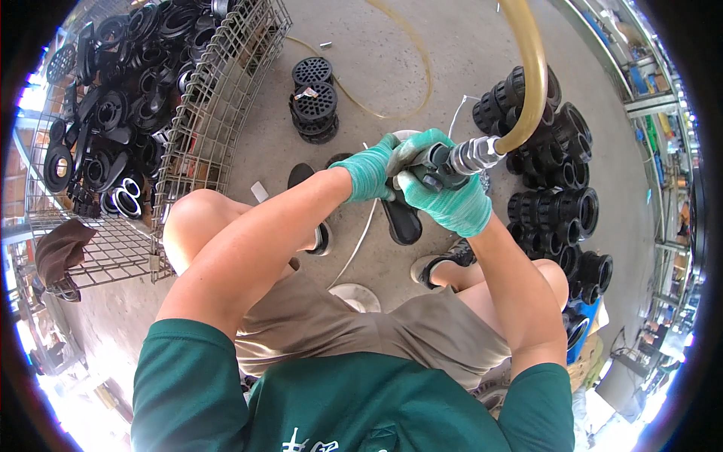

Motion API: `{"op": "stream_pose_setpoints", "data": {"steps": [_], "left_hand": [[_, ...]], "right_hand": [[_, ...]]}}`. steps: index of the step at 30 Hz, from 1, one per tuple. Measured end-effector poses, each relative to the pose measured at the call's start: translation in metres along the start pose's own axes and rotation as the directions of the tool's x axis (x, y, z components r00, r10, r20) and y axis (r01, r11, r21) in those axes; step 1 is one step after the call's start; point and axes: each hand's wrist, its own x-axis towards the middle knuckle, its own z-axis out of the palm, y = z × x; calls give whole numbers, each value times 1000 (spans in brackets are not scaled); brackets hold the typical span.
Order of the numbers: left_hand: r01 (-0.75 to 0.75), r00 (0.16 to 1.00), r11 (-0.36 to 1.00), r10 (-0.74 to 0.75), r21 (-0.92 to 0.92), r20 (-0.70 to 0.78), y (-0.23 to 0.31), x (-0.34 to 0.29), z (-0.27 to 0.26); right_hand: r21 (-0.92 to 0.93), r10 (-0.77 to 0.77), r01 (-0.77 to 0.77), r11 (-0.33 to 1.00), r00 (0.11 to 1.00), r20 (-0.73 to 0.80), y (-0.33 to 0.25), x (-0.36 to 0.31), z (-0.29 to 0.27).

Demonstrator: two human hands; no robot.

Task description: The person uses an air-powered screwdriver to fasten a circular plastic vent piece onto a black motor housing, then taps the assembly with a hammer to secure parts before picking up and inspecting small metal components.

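Note:
My right hand [452, 202], in a green and grey knit work glove, is wrapped round a dark air tool [435, 172]. A silver coupling [474, 156] joins the tool to a yellowish hose [533, 90]. Close against the tool's front, my left hand [369, 170] wears a matching glove with its fingers closed; what they grip is hidden behind the gloves. Below both hands a black elongated part [403, 220] shows, its upper end covered by them.
At left stands a wire basket [215, 98] full of black moulded parts [113, 109]. Stacked black perforated caps [312, 102] rest on the floor ahead. Rows of black ribbed fittings [553, 211] line the right side. The hose loops across the floor; a white cord [360, 241] runs between my legs.

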Motion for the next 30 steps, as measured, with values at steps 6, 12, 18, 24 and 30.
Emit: {"op": "stream_pose_setpoints", "data": {"steps": [6, 12, 18, 24, 30], "left_hand": [[61, 995, 950, -83, 306, 60, 8, -3, -5], [-61, 993, 880, 7, 471, 115, -32, 13, -2], [-26, 994, 993, 37, -116, 101, -83, 20, -15], [63, 994, 948, -87, 313, 63, -1, 2, -4], [15, 998, 773, 22, 634, -51, -2, -9, -5]], "right_hand": [[54, -39, 42, 998, 998, -52, 5, -3, -1], [-28, -43, 43, 999, 999, -3, 5, -3, -7], [43, -6, 5, 999, 1000, 17, 5, 4, 2], [73, -87, 98, 993, 987, -137, -28, 5, -10], [-33, -216, 221, 975, 897, -386, -44, 20, -45]]}}
